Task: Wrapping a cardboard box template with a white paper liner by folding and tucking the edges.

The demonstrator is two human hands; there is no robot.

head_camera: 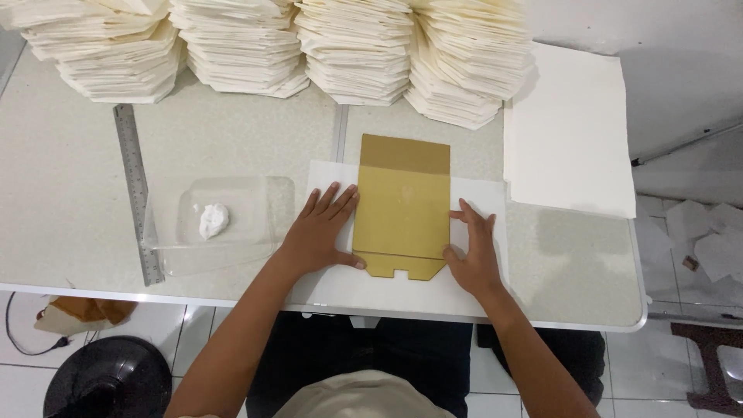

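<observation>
On the desk (70,209) I see one clear tray (220,224) holding one white lump (213,220) — four paper stacks (356,50) behind; left hand (319,232) and right hand (474,251), each grip flat and wide, press one gold card (402,205).

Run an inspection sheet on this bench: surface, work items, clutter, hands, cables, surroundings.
Surface: pale speckled table, a seam down its middle.
Work items: gold die-cut cardboard blank flat on a white paper sheet.
Clutter: steel ruler; clear plastic tray holding a white lump; stacks of folded cream paper pieces; pile of white sheets.
Hands: left hand and right hand flat, pressing the blank's side edges.
Cables: black cord on the floor.
Surroundings: white tiled floor, paper scraps, black round object.
</observation>
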